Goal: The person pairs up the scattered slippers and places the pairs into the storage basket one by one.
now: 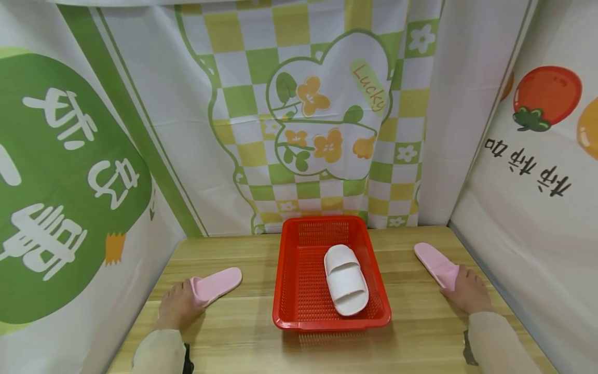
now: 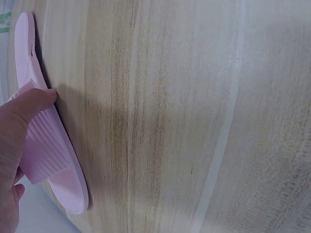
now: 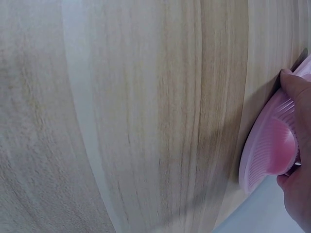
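Observation:
On the left of the table, my left hand (image 1: 177,305) grips a pink slipper (image 1: 219,285) across its strap, with the slipper's sole end pointing right. In the left wrist view the thumb presses along the slipper's (image 2: 53,145) edge. At the right side, my right hand (image 1: 469,291) holds a second pink slipper (image 1: 434,262), whose far end points up and left. The right wrist view shows the thumb on that slipper's (image 3: 265,136) edge and the fingers partly hidden. Between the hands, a white slipper (image 1: 345,280) lies in a red plastic basket (image 1: 299,324).
The basket stands mid-table on the wood-grain tabletop (image 1: 243,332). A checkered green-and-yellow curtain (image 1: 252,145) hangs behind the table. Printed cloth walls rise close by at the left (image 1: 70,156) and right (image 1: 537,223) edges.

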Tool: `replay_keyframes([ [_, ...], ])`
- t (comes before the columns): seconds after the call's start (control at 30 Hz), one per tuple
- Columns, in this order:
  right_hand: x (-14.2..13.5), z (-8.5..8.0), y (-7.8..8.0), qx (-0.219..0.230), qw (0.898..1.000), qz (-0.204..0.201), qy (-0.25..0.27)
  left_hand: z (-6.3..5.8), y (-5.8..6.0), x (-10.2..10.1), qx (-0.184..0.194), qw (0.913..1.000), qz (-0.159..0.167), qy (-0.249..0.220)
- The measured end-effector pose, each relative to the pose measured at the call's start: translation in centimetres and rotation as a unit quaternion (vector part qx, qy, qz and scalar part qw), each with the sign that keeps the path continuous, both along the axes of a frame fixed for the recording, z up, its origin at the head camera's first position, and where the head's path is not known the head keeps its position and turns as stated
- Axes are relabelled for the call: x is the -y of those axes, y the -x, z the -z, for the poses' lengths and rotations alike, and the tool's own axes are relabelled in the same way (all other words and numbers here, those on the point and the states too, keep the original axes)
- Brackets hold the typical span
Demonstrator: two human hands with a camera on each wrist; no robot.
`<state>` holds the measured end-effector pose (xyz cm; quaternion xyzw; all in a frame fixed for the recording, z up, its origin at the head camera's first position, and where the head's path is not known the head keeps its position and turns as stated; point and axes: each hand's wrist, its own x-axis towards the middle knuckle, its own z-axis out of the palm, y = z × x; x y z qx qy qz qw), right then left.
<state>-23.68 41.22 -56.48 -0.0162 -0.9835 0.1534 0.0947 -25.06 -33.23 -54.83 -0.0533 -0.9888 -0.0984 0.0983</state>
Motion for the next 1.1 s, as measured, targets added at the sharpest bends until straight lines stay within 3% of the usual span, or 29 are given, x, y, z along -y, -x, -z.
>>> replay_keyframes([
  [0.67,-0.21,0.24,-0.2,0.008,1.0,-0.004,-0.006,0.43,0.36,0.54,-0.004,0.9995,0.016,0.028],
  [0.93,-0.04,0.18,-0.42,-0.002,1.0,-0.006,-0.004,0.09,0.2,0.38,-0.003,0.9996,0.016,0.023],
  [1.1,-0.04,0.05,-0.58,-0.007,1.0,-0.013,-0.012,0.48,0.31,0.63,-0.018,0.9993,0.026,0.02],
])
